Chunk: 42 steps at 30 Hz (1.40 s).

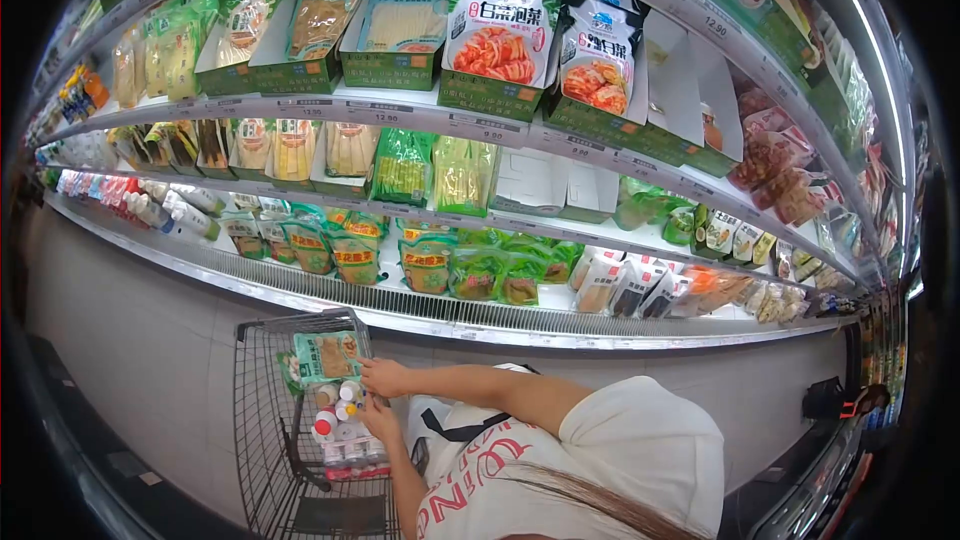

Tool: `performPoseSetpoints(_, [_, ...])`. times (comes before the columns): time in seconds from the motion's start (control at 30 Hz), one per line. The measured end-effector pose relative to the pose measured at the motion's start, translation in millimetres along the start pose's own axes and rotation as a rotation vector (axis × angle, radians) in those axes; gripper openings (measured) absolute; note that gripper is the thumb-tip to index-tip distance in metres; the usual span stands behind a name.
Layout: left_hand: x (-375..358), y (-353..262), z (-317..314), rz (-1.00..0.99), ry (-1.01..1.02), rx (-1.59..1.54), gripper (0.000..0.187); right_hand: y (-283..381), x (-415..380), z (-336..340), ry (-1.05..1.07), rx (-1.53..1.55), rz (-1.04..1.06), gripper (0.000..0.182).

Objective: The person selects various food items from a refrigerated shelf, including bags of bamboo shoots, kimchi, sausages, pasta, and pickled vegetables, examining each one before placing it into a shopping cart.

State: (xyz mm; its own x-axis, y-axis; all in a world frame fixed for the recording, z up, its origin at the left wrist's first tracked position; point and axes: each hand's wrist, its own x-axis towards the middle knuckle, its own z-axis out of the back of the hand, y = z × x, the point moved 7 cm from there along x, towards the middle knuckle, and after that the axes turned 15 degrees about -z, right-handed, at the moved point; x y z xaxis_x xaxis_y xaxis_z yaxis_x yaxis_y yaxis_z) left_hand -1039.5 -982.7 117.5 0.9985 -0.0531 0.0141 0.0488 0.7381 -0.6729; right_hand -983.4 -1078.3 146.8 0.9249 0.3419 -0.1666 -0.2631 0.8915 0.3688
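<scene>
The cart (290,420) already carries a green packet (328,355) and a pack of bottles (340,420), so loading looks underway. Both hands reach into it: the upper hand (385,377) rests curled beside the packet, the lower hand (380,422) touches the bottles; which is left, I cannot tell.

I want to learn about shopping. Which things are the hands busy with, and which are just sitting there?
Busy with:
shopping cart
bottles in the cart
green packet in the cart
left hand and right hand, both at the bottles

Just sitting there:
kimchi packets on the top shelf
green pouches on the bottom shelf
price tags
</scene>
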Motion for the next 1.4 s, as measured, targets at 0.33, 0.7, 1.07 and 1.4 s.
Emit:
performPoseSetpoints(0.33, [-55.3,-47.2,-10.5,0.047,-0.053,0.088,0.028,-19.4,-67.2,-0.3,0.132,0.072,0.067,0.025])
performPoseSetpoints(0.7, [-110.7,-69.3,-27.3,0.197,0.043,-0.004,0.026,-27.1,-131.0,1.0,0.030,0.064,0.220,0.022])
performPoseSetpoints(1.07, [-209.5,-116.3,-1.3,0.195,-0.236,0.197,0.023,-27.1,-210.8,4.4,-0.050,0.113,0.143,0.028])
performPoseSetpoints(1.4, [-241.6,-134.6,-40.7,0.064,-0.143,0.201,0.024,-64.2,-262.6,-8.3,-0.098,0.054,0.026,0.021])
